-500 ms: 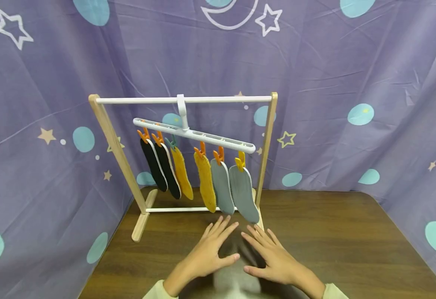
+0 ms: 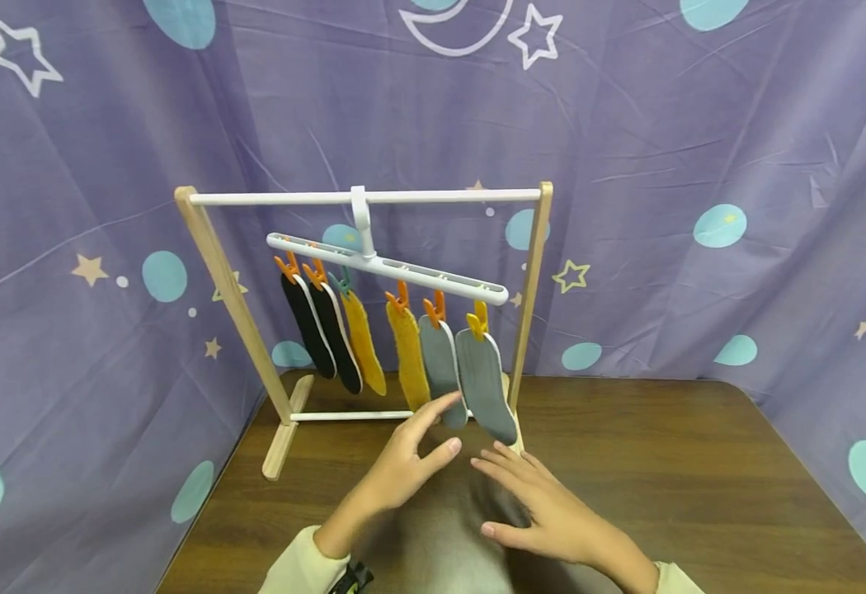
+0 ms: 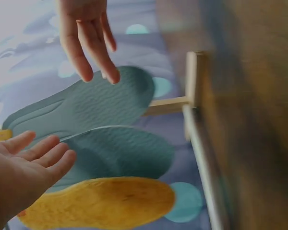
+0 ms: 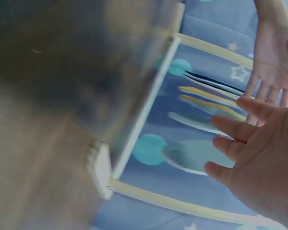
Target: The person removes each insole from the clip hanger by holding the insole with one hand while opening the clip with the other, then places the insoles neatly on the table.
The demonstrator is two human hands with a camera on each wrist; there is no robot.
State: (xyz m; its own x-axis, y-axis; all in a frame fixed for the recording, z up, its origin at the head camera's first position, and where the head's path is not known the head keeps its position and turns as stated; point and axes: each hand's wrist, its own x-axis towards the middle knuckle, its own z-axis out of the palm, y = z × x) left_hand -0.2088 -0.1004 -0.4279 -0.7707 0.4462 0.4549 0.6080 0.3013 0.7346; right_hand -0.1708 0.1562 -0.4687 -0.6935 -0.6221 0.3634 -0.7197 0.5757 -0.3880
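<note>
Over the bench (image 2: pixel 670 487), the left hand (image 2: pixel 403 464) and right hand (image 2: pixel 544 507) stand apart, fingers relaxed, the hands near two grey insoles (image 2: pixel 483 384) hanging clipped from a white hanger (image 2: pixel 433 277) on the rack (image 2: pixel 237 309).

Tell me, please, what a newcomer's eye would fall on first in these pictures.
Most likely the black insoles, yellow insoles and grey insoles clipped along the white hanger, which hangs from the wooden-legged rack. Next, probably, the left hand and right hand, both empty, held near the grey pair.
</note>
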